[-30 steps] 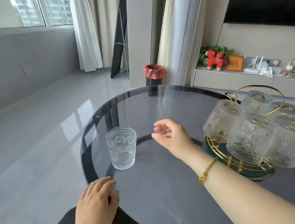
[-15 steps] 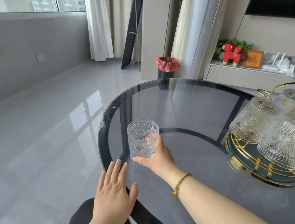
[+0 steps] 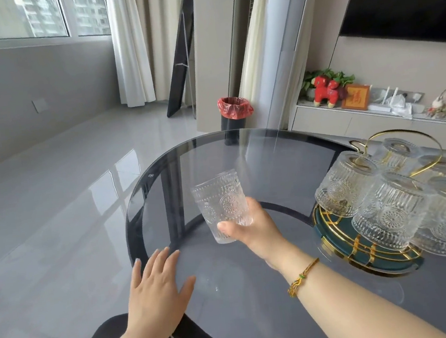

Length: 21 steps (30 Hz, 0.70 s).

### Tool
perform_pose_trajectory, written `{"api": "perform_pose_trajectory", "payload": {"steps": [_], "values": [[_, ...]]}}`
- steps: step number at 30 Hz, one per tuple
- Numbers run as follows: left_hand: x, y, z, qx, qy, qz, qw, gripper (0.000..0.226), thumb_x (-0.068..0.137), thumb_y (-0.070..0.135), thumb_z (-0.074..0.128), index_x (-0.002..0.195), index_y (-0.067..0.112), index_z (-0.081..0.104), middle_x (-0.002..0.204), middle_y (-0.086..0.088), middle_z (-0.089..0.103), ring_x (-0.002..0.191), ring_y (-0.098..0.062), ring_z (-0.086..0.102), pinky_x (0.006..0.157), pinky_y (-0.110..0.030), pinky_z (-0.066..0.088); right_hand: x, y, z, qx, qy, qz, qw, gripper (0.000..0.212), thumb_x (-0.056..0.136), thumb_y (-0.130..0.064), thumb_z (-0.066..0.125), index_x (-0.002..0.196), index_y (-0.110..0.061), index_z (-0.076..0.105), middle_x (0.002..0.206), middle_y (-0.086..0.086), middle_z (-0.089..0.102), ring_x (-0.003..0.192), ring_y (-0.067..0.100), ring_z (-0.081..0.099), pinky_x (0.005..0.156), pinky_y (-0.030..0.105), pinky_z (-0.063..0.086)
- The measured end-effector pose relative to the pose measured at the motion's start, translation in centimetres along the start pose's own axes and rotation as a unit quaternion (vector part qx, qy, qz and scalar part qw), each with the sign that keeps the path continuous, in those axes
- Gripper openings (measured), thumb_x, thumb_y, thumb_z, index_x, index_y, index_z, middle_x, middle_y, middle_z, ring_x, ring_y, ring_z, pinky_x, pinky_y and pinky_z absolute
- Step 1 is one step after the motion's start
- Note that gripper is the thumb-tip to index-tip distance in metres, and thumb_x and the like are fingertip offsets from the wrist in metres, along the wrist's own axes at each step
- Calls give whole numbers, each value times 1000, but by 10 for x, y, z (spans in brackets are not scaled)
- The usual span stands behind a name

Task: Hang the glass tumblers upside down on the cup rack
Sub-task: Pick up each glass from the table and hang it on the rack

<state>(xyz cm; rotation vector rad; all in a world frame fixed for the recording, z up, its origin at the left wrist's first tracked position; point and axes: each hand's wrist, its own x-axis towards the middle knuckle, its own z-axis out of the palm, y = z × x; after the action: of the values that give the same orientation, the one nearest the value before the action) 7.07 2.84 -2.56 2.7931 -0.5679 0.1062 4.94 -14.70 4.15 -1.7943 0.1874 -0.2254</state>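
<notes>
Your right hand grips the glass mouth-up — the rack sits rightward at the counter's edge — left hand flat, empty.

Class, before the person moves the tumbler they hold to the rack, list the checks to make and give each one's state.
1. Right hand grips tumbler: ok.
2. Tumbler lifted off the glass table: ok.
3. Tumbler turned upside down: not ok, mouth is up.
4. Free peg on cup rack: cannot tell; hung glasses hide the pegs.
5. Left hand away from the path to the rack: ok, flat at the table edge.
</notes>
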Motion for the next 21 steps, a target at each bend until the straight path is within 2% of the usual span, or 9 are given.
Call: {"api": "perform_pose_trajectory", "payload": {"steps": [4, 7, 9, 11, 14, 16, 19, 21], "values": [[15, 31, -2, -27, -1, 44, 999, 54, 92, 51, 33, 138, 27, 18, 151, 7, 18, 140, -11, 9, 115, -33, 0, -10, -27, -41, -28, 44, -25, 998, 42, 63, -26, 73, 95, -35, 49, 100, -12, 60, 90, -4, 55, 70, 11, 43], [28, 57, 2, -47, -3, 83, 995, 53, 92, 48, 35, 138, 24, 22, 151, 5, 21, 139, -12, 15, 114, -31, 6, -18, -49, -76, -94, 91, -54, 990, 41, 64, -27, 75, 93, -37, 48, 96, -19, 56, 88, -7, 52, 65, 3, 43], [36, 74, 6, -63, -13, 99, 993, 52, 93, 46, 36, 137, 23, 23, 150, 4, 22, 138, -13, 18, 114, -30, 10, -23, -62, -98, -156, 122, -65, 978, 51, 61, -31, 76, 104, -32, 48, 95, -21, 53, 89, -5, 51, 66, 5, 41], [42, 90, 13, -71, -29, 114, 990, 51, 93, 45, 36, 137, 22, 23, 150, 4, 23, 137, -13, 20, 114, -29, 12, -29, -73, -118, -191, 147, -68, 968, 57, 60, -34, 76, 108, -32, 45, 91, -29, 46, 84, -11, 46, 62, 4, 37], [51, 109, 24, -70, -55, 134, 987, 50, 94, 44, 35, 137, 21, 24, 150, 3, 23, 137, -14, 20, 114, -29, 13, -36, -87, -144, -232, 176, -67, 954, 54, 59, -37, 75, 100, -38, 39, 85, -34, 36, 75, -18, 37, 58, 5, 32], [57, 119, 31, -61, -62, 139, 987, 50, 94, 45, 33, 137, 20, 23, 151, 2, 21, 139, -15, 16, 115, -30, 10, -37, -98, -164, -256, 202, -72, 943, 56, 60, -37, 75, 105, -34, 41, 88, -30, 40, 79, -12, 41, 61, 7, 29], [63, 129, 37, -47, -64, 134, 988, 49, 95, 45, 30, 137, 21, 22, 152, 1, 18, 140, -16, 10, 116, -32, 4, -35, -115, -195, -288, 247, -78, 922, 59, 62, -34, 75, 111, -26, 43, 103, -13, 46, 88, 0, 45, 67, 12, 33], [66, 132, 40, -44, -59, 133, 988, 50, 95, 47, 28, 137, 21, 22, 152, 1, 17, 140, -15, 9, 116, -32, 4, -30, -126, -214, -305, 274, -90, 908, 58, 63, -32, 75, 111, -22, 44, 99, -11, 48, 82, -2, 44, 63, 4, 35]]}}
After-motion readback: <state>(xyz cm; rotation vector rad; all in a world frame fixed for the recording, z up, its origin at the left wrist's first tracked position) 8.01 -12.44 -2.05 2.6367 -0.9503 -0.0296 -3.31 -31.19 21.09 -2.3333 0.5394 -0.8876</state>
